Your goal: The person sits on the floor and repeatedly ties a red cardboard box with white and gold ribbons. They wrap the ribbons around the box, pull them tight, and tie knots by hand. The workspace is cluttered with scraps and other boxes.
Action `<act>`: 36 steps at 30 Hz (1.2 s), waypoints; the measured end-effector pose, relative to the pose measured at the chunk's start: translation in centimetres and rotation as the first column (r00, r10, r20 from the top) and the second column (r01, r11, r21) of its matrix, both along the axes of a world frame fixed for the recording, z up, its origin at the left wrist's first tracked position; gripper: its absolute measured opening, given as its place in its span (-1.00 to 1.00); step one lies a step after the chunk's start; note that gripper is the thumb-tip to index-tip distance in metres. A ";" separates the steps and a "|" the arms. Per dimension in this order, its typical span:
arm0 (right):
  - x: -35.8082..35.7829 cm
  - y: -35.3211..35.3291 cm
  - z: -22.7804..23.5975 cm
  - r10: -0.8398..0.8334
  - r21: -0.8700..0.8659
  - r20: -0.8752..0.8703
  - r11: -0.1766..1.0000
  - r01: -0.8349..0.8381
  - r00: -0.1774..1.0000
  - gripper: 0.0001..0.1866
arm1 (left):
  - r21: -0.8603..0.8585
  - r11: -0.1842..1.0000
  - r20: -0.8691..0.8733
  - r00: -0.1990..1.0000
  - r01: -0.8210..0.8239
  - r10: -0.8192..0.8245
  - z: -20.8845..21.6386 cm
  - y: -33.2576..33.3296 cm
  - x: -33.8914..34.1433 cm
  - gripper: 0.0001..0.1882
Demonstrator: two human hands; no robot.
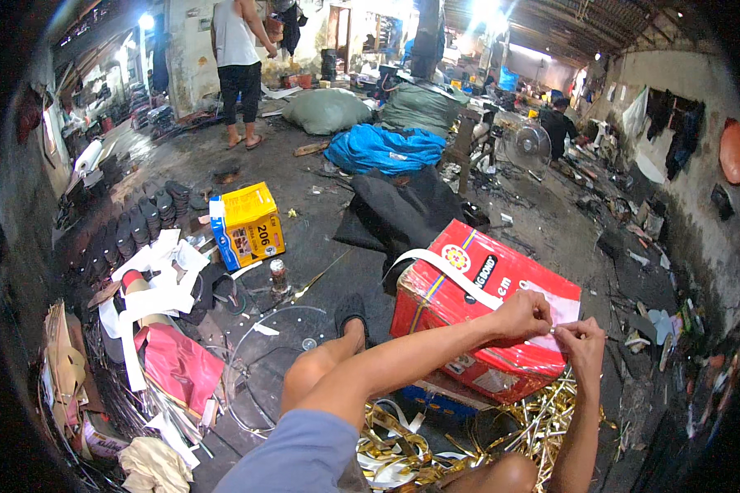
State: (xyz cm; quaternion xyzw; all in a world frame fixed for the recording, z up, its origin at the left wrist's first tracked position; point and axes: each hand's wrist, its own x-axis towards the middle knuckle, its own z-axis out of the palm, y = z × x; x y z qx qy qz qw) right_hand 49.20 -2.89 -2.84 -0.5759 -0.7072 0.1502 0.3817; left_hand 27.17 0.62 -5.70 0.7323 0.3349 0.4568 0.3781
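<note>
A red cardboard box [444, 306] stands in front of me, with a flower mark and a worn, taped top. Over its top my left hand [524, 317] is closed in a pinch, palm side down. Fingertip to fingertip with it, my right hand [582, 343] pinches too, at the box's near right edge. A small white bit shows between the fingertips; what it belongs to is hidden. A white strip [450, 271] curves across the box and runs under my left hand. Beneath the hands lies a pale pink sheet [562, 309].
Gold and white strips [543, 415] pile below the box. Left are a yellow box [253, 220], a can [279, 274], rows of black shoe parts [140, 222] and white scraps [160, 300]. Beyond lie black cloth [395, 209], a blue bundle [386, 149], a fan [528, 148] and a standing person [238, 74].
</note>
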 end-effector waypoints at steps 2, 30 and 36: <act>0.1 -0.2 0.2 -0.002 -0.014 -0.043 1.000 0.002 0.999 -0.78 | -0.092 0.995 0.027 0.999 0.037 -0.035 0.9 -0.6 0.0 -0.83; 0.3 -1.0 -3.2 0.008 -0.062 -0.602 0.996 -0.057 0.798 -0.71 | 0.134 0.980 0.033 0.988 0.145 -0.151 2.1 0.7 3.4 -0.86; -0.9 -2.0 -3.4 -0.265 -0.275 -0.961 0.890 -0.363 0.079 -0.80 | 0.190 0.976 0.060 0.991 0.104 -0.117 1.1 1.8 4.8 -0.88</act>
